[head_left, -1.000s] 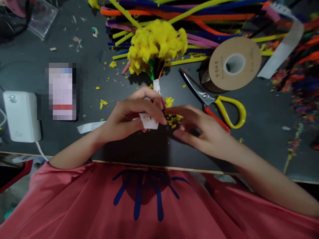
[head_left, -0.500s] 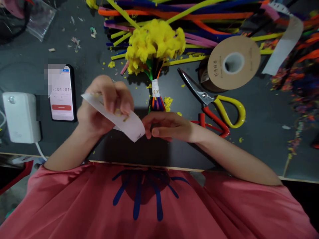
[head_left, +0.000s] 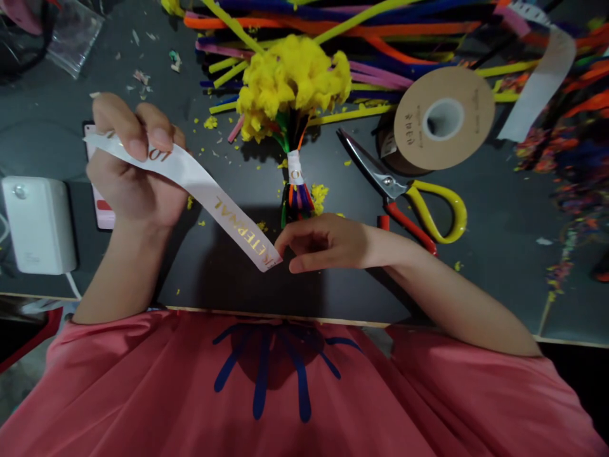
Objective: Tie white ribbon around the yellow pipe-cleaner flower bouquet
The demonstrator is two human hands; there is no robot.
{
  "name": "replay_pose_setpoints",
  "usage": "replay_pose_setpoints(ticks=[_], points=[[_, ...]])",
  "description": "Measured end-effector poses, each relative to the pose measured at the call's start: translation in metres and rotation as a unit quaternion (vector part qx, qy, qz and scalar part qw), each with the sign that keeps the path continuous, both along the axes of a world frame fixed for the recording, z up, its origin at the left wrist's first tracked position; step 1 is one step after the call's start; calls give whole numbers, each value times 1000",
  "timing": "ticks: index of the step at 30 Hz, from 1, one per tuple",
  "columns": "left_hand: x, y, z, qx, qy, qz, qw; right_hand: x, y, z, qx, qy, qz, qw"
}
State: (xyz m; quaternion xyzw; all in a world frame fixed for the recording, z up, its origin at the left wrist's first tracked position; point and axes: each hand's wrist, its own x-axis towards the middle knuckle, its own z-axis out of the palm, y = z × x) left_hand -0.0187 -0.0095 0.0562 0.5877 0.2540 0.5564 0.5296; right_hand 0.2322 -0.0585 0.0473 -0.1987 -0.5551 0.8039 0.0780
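Observation:
A white satin ribbon [head_left: 209, 190] with gold lettering stretches slantwise between my two hands. My left hand [head_left: 137, 165] is closed around its upper end, above the phone. At the ribbon's lower end, the fingertips of my right hand [head_left: 328, 244] hold its corner; the thumb stands a little apart, and the exact grip is partly hidden. Just beyond my right hand lies a bouquet of fuzzy yellow flowers [head_left: 295, 82]. Its multicoloured pipe-cleaner stems [head_left: 299, 198] are bound by a white lettered ribbon band [head_left: 295, 166].
Scissors [head_left: 390, 184] with yellow and red handles lie open right of the bouquet. Beside them is a ribbon spool [head_left: 409, 133]. Pipe cleaners [head_left: 361, 32] are heaped at the back. A phone [head_left: 105, 219], partly covered, and a white power bank [head_left: 38, 222] lie left.
My left hand has moved left and away from me, over the phone, drawing the folded ribbon out straight. My right hand has stayed nearly in place.

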Motion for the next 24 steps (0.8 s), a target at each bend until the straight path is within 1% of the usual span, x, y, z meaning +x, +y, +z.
replay_pose_setpoints(ticks=[2,5,7,8,9,10,12,13,14,15,17,18,19,20,21,22,23,24], points=[[-2,2,-4,1,3,14,1000,3,2,2,16,-15,14,1000],[-3,5,-14,-48,-36,22,998,5,2,7,28,-28,34,999],[-1,5,-20,-96,-69,16,993,4,-1,9,11,-17,29,999],[1,4,-23,-121,-72,0,990,2,-4,10,-9,-12,22,1000],[4,1,-24,-149,-59,-20,987,0,-7,10,-35,-9,10,999],[7,-2,-26,-175,-22,-49,983,-2,-10,10,-63,-7,-1,998],[13,-14,-24,-202,89,-72,973,-6,-18,9,-108,4,-17,994],[15,-20,-22,-183,153,-74,968,-8,-22,8,-113,11,-26,993],[18,-27,-19,-149,210,-56,965,-10,-26,6,-100,19,-39,994],[20,-33,-15,-109,251,-37,961,-12,-30,5,-69,25,-64,995],[23,-45,-5,-29,289,32,956,-14,-39,2,31,35,-139,989],[24,-49,1,-1,287,60,956,-15,-43,1,81,42,-185,979],[25,-53,6,21,282,68,957,-15,-46,0,119,46,-229,965],[26,-55,10,36,280,49,958,-15,-49,0,142,43,-268,952],[27,-57,14,50,288,5,956,-15,-50,1,148,29,-302,941],[29,-59,17,71,313,-40,946,-15,-50,2,137,6,-331,934],[31,-59,18,91,344,-66,932,-15,-49,4,113,-21,-355,928],[33,-59,18,112,380,-73,915,-15,-47,6,81,-45,-373,923]])
